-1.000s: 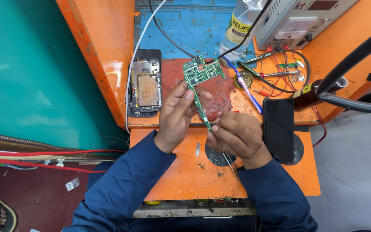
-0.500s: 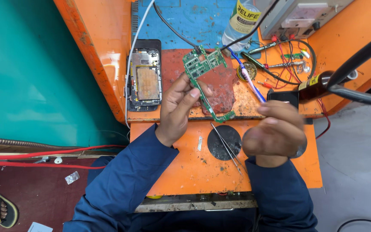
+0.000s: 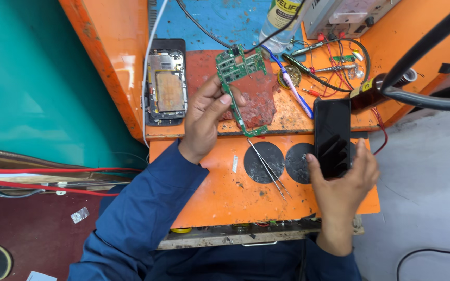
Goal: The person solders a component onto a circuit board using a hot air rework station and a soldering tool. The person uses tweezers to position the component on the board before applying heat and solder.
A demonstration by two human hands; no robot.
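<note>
Head view: a green L-shaped circuit board (image 3: 239, 78) is being pinched by the left hand (image 3: 208, 115), while a black glossy phone (image 3: 332, 136) is being gripped by the right hand (image 3: 342, 182) over the orange bench (image 3: 225, 192).

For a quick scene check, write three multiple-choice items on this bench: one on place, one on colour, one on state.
1. Where do the tweezers lie?
A. on the orange bench
B. on the opened phone
C. on the floor

2. What colour is the circuit board?
A. red
B. green
C. white

3. What is the right hand doing?
A. resting empty
B. gripping the tweezers
C. holding a black phone

Answers: 1 A, they lie across a dark disc on the bench; 2 B, the left hand holds up a green board; 3 C, fingers wrap the phone's lower end.
</note>
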